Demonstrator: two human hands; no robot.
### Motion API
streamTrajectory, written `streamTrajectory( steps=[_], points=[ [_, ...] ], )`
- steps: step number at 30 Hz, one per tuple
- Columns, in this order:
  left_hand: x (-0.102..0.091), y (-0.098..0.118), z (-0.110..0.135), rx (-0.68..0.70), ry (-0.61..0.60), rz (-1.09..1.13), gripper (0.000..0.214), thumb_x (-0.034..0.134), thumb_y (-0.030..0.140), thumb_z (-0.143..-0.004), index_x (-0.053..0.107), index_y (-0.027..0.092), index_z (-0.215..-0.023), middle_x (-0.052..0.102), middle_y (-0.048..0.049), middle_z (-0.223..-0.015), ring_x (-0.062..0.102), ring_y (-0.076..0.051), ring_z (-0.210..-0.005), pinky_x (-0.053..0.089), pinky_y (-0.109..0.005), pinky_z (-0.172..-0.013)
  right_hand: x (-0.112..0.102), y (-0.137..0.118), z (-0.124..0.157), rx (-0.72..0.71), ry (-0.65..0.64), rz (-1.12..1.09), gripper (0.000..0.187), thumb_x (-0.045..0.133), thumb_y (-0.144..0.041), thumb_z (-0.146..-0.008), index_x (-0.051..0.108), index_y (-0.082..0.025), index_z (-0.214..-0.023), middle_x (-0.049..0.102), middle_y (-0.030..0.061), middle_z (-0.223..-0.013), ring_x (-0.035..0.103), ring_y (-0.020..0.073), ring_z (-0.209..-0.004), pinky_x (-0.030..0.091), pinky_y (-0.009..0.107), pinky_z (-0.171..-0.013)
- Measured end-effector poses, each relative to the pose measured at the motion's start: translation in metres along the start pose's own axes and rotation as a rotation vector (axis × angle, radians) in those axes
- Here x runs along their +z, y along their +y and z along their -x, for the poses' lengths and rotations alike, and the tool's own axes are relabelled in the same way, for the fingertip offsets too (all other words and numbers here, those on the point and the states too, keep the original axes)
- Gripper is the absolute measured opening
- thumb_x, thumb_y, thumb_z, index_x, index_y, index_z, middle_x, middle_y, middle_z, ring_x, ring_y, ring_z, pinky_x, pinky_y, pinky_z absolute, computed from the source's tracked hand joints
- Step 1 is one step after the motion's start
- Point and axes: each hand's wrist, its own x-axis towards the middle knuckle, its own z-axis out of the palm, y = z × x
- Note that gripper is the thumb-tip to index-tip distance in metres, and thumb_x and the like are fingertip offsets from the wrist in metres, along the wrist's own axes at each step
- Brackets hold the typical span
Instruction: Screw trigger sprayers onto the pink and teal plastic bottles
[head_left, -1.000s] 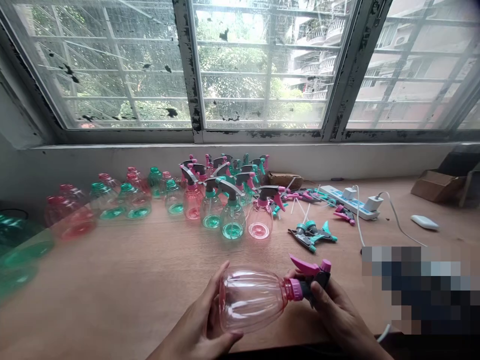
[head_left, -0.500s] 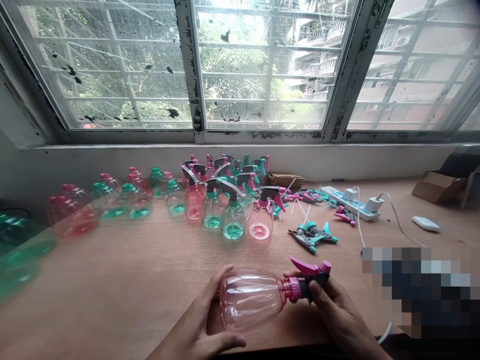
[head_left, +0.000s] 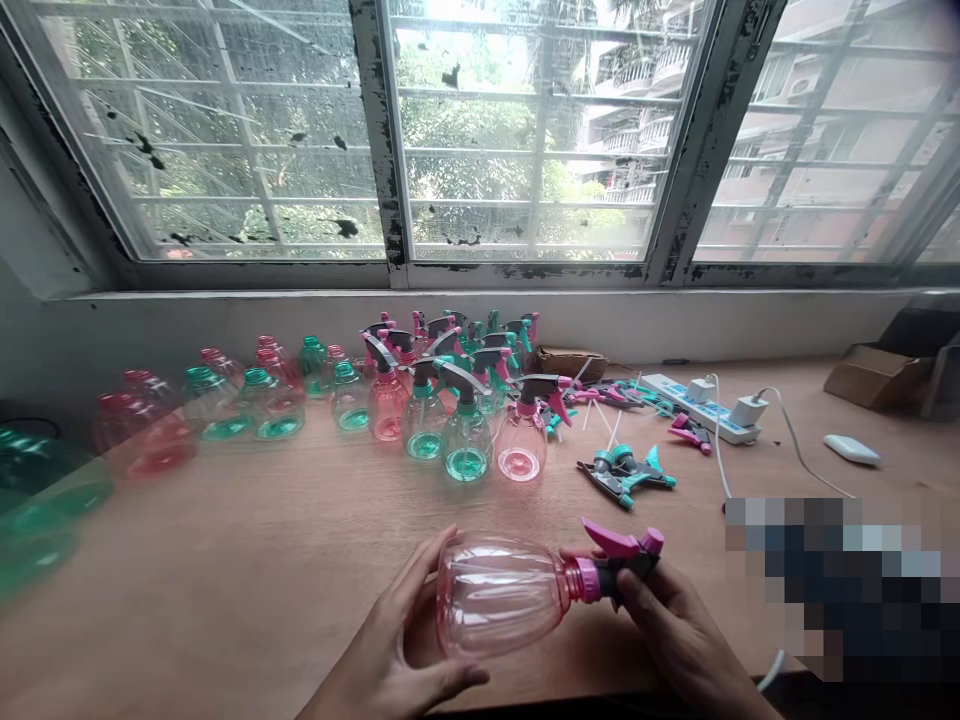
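A clear pink spray bottle (head_left: pixel 501 597) lies on its side in the air over the table's near edge, its base to the left. Around that base curve the fingers and thumb of my left hand (head_left: pixel 394 640). My right hand (head_left: pixel 679 625) grips the pink and black trigger sprayer (head_left: pixel 628 558) at the bottle's neck, thumb on the near side. Part of my right fingers is hidden behind the sprayer. Beyond my hands stand several bottles with sprayers on, among them a green one (head_left: pixel 466 440) and a pink one (head_left: pixel 523 440).
Open-necked bottles (head_left: pixel 277 405) stand at the left. Loose teal sprayers (head_left: pixel 626 472) lie to the right, with more pink sprayers (head_left: pixel 619 392) behind. A power strip (head_left: pixel 701 408) with cables, a white mouse-shaped object (head_left: pixel 852 448) and a cardboard box (head_left: pixel 874 372) are farther right.
The bottle has shifted very slightly left, and its sprayer end a little lower. Both hands keep their grip; the things on the table stay put.
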Motion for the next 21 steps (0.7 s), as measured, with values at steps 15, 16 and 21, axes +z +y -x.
streamTrajectory(
  steps=[15, 16, 21],
  points=[
    [-0.0055, -0.0063, 0.0014, -0.017, -0.059, -0.046, 0.1, 0.083, 0.045, -0.079, 0.024, 0.035, -0.159, 0.034, -0.0045, -0.167, 0.033, -0.033, -0.152, 0.02, -0.047, -0.128, -0.0014, -0.0054, -0.0017, -0.003, -0.102, -0.05, 0.04, 0.068, -0.053, -0.089, 0.076, -0.03, -0.121, 0.082, 0.0108, -0.115, 0.072, 0.0336, -0.108, 0.051, 0.046, -0.104],
    [-0.0051, -0.0051, 0.0008, -0.007, -0.058, -0.061, 0.101, 0.084, 0.043, -0.079, 0.022, 0.037, -0.159, 0.036, -0.0038, -0.166, 0.035, -0.033, -0.151, 0.021, -0.048, -0.127, -0.0013, -0.0059, -0.0019, 0.006, -0.093, -0.055, 0.041, 0.068, -0.053, -0.089, 0.076, -0.03, -0.122, 0.082, 0.0113, -0.116, 0.072, 0.0346, -0.109, 0.05, 0.047, -0.104],
    [-0.0038, -0.0032, 0.002, 0.011, -0.04, -0.112, 0.104, 0.084, 0.038, -0.08, 0.018, 0.041, -0.16, 0.036, -0.0028, -0.166, 0.028, -0.033, -0.154, 0.012, -0.052, -0.128, -0.0009, -0.0087, -0.0022, 0.026, -0.092, -0.07, 0.043, 0.068, -0.053, -0.089, 0.075, -0.028, -0.124, 0.082, 0.012, -0.118, 0.071, 0.0371, -0.112, 0.049, 0.052, -0.107]
  ],
)
